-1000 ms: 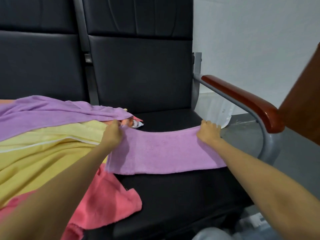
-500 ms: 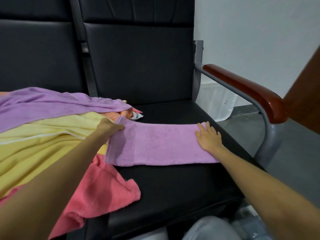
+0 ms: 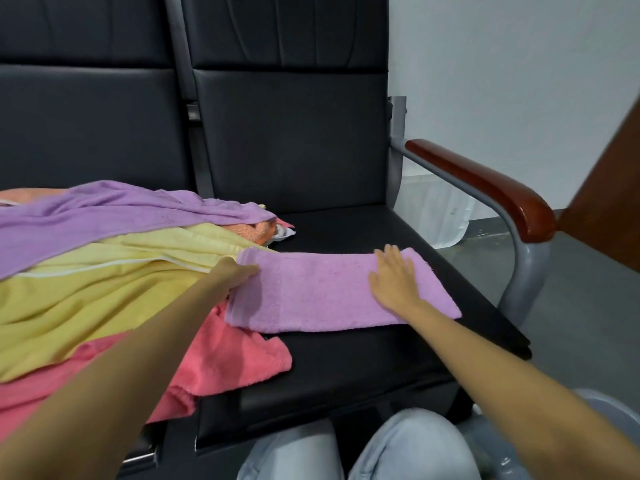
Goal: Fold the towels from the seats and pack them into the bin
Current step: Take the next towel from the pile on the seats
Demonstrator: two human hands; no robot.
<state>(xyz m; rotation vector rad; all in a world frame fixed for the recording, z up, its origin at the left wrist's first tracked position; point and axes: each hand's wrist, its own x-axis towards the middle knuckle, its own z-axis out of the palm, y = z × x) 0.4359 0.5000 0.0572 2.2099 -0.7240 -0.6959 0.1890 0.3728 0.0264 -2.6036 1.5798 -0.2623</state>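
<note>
A folded purple towel (image 3: 322, 292) lies as a long strip across the black seat (image 3: 363, 368). My left hand (image 3: 235, 277) holds its left end, fingers tucked under the edge. My right hand (image 3: 394, 277) lies flat on the towel's right part, fingers spread. To the left a heap of unfolded towels covers the neighbouring seat: a purple one (image 3: 104, 216) on top, a yellow one (image 3: 97, 292) under it, a pink one (image 3: 221, 362) lowest. A pale bin rim (image 3: 616, 414) shows at the bottom right, mostly hidden by my right arm.
A wooden armrest (image 3: 485, 185) on a grey metal frame bounds the seat on the right. A brown wooden panel (image 3: 609, 202) stands at the far right. A clear plastic bag (image 3: 440, 213) lies on the floor by the wall. My knees in light jeans (image 3: 346, 452) are below the seat.
My right hand has let go of the towel's far edge and now presses flat on it. The towel has gone from held up to lying folded on the seat.
</note>
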